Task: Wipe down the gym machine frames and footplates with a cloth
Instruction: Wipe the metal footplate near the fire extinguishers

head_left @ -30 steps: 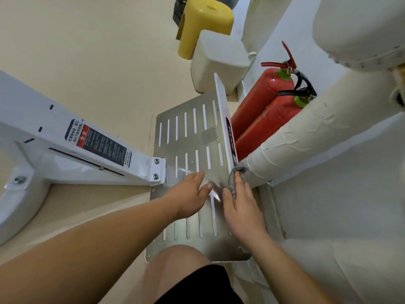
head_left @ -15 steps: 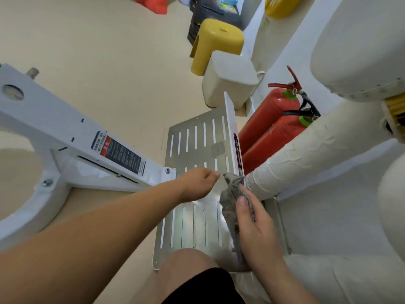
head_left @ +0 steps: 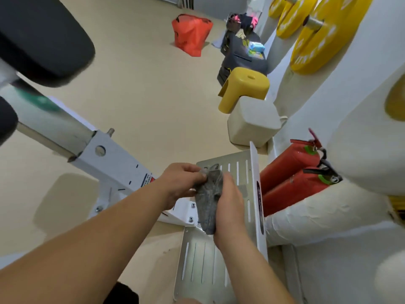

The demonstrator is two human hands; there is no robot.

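Observation:
A grey cloth hangs bunched between both hands, lifted above the slotted metal footplate. My left hand pinches its upper edge with thumb and fingers. My right hand grips its right side, fingers curled around the fabric. The white machine frame with a warning sticker runs from the left to the footplate's bolted bracket. The plate's white raised side rim stands just right of my right hand.
Two red fire extinguishers lie right of the footplate against a white wrapped pipe. A beige box, a yellow stool, a dark bag and an orange bag sit farther back. Yellow weight plates hang top right. A black pad looms top left.
Both hands have risen off the footplate with the cloth; the left hand, bare before, now pinches the cloth too. The view has tilted up, showing more of the room.

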